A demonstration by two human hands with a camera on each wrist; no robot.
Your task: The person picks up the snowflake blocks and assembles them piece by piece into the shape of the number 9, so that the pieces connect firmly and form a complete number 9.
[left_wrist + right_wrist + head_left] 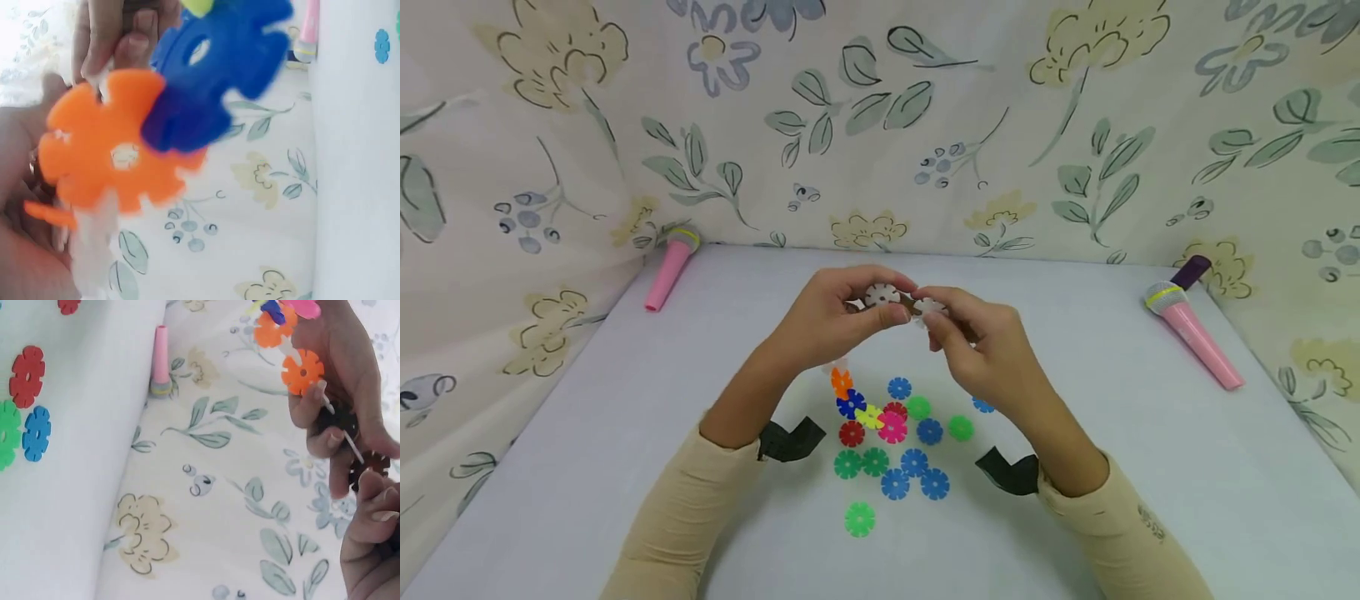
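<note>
My left hand (pixel 829 321) grips a chain of interlocked notched plastic discs, with a white disc (pixel 882 295) showing between its thumb and fingers. From that hand hang an orange disc (pixel 119 147), a dark blue disc (pixel 200 75), a yellow disc (pixel 870 417) and a pink disc (pixel 892 427). Black (pixel 337 419) and brown (pixel 370 467) discs sit farther up the chain, in the right wrist view. Opposite, my right hand (pixel 992 346) pinches another white disc (pixel 931 308) against the chain's end. Fingers partly hide where the pieces meet.
Several loose discs lie on the white table (pixel 775 533), among them a light green disc (pixel 860 519), a blue disc (pixel 935 483) and a red disc (pixel 852 433). Pink toy microphones rest at the left (pixel 667 271) and right (pixel 1197 337). A floral cloth (pixel 865 167) hangs behind.
</note>
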